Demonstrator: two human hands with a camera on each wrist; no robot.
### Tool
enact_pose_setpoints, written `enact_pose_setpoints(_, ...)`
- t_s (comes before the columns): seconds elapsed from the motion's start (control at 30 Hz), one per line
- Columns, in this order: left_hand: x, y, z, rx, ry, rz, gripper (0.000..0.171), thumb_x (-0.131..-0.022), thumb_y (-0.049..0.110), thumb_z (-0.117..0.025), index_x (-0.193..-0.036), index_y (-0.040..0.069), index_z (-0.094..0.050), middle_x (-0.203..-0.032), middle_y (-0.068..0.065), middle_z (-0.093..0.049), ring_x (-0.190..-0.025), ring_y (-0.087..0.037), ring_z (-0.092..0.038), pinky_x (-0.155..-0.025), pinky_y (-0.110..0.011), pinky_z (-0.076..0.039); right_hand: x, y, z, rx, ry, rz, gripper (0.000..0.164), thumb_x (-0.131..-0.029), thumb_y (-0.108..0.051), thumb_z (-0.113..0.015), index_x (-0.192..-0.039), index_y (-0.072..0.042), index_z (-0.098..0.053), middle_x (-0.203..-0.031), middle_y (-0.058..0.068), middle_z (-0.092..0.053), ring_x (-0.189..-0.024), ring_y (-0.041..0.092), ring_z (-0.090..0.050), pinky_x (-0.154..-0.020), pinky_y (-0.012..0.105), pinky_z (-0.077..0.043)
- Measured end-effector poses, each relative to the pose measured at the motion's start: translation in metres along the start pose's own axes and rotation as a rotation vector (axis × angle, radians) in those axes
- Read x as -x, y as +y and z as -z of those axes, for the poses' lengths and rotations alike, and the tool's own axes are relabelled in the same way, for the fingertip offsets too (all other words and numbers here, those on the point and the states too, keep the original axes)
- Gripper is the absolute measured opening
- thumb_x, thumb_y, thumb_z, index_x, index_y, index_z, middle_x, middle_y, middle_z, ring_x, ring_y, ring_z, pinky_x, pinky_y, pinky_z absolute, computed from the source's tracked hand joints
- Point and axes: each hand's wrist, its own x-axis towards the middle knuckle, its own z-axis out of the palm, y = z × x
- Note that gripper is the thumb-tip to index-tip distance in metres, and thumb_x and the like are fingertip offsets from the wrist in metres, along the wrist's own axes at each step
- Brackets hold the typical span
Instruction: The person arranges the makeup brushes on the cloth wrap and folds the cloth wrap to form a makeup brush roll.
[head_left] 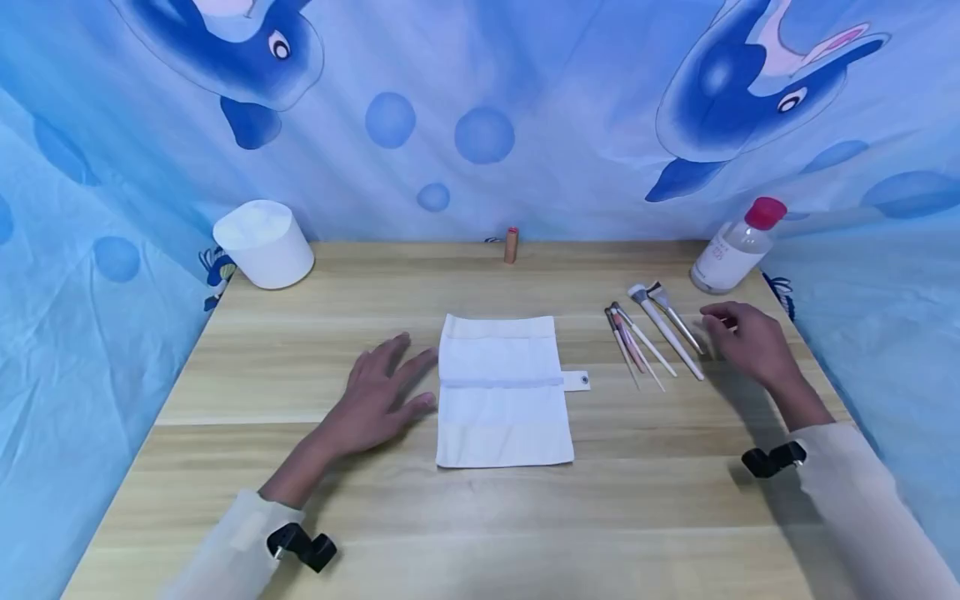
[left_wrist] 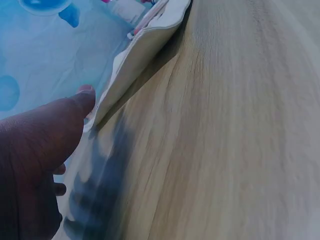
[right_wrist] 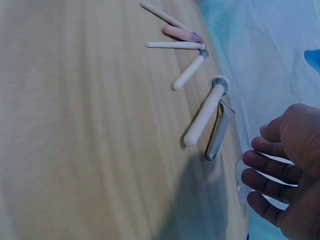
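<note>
A white fabric brush roll point(head_left: 501, 408) lies unfolded on the table, its snap tab pointing right. My left hand point(head_left: 378, 400) is beside its left edge with fingers spread and nothing held; whether a fingertip touches the edge I cannot tell. To the right of the roll lie several makeup brushes: thin ones with white handles point(head_left: 643, 337), a pink one point(right_wrist: 181, 34), a thick white one point(right_wrist: 204, 116) and a silver-handled one point(right_wrist: 218, 137). Just right of them my right hand point(head_left: 750, 342) hovers over the table, fingers loosely bent and holding nothing.
A clear bottle with a red cap point(head_left: 731, 250) stands at the back right. At the back left is a white roll of tissue point(head_left: 264, 244). A small brown tube point(head_left: 511, 246) stands upright at the far edge, near the blue curtain point(head_left: 570, 167).
</note>
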Motion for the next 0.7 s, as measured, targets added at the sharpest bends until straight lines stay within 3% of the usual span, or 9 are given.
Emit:
enact_pose_setpoints(0.17, -0.001, 0.002, -0.008, -0.001, -0.012, 0.005, 0.066, -0.1, 0.059, -0.05, -0.157, 0.032, -0.034, -0.164, -0.018, -0.018, -0.149, -0.042, -0.013, -0.114, -0.068, -0.006, -0.017, 0.0, -0.008, -0.003, -0.044, -0.089, 0.044, -0.106, -0.036, -0.048, -0.13, -0.001, -0.06, -0.119, 0.022, -0.06, -0.1, 0.036, -0.056, -0.069, 0.041, -0.049)
enact_pose_setpoints(0.47, -0.005, 0.002, -0.014, -0.039, -0.016, -0.014, 0.062, -0.101, 0.052, -0.052, -0.157, 0.029, -0.036, -0.164, -0.019, -0.017, -0.149, -0.044, -0.011, -0.113, -0.067, -0.004, -0.032, -0.003, -0.019, -0.009, -0.162, -0.157, 0.048, -0.105, -0.04, -0.051, -0.131, -0.001, -0.058, -0.119, 0.024, -0.059, -0.103, 0.037, -0.057, -0.077, 0.045, -0.051)
enact_pose_setpoints(0.7, -0.004, 0.002, -0.016, -0.027, -0.006, -0.014, 0.062, -0.102, 0.051, -0.051, -0.157, 0.029, -0.035, -0.164, -0.018, -0.015, -0.149, -0.044, -0.011, -0.114, -0.067, -0.003, -0.039, -0.008, -0.029, -0.005, -0.135, -0.18, 0.045, -0.102, -0.038, -0.057, -0.128, -0.002, -0.06, -0.116, 0.021, -0.06, -0.098, 0.033, -0.056, -0.073, 0.04, -0.048)
